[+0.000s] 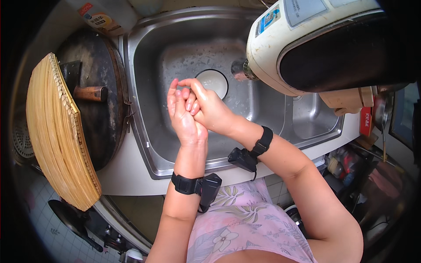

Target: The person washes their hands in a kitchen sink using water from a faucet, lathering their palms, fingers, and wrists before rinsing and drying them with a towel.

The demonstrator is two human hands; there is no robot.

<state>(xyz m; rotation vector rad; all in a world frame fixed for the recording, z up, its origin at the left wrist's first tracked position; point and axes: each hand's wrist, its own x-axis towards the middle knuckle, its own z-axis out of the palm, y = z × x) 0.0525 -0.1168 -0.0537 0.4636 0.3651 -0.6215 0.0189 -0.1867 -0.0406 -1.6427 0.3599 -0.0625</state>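
Observation:
Both hands are wet and clasped together above the large basin of a stainless steel sink. My left hand is palm up, with its fingers pointing to the far side. Across its palm lies my right hand, its lower fingers curled onto the left hand and its index finger reaching over. No object shows in either hand, though the overlap hides some fingers. Behind the right hand, a white bowl with a dark rim rests on the basin floor, partly covered. Water drops dot the metal around it.
A cream appliance with a black panel overhangs the sink's right side, beside a dark nozzle. At left lie a round chopping board, a wooden-handled cleaver and a bamboo-slat bundle. A plastic jug stands behind.

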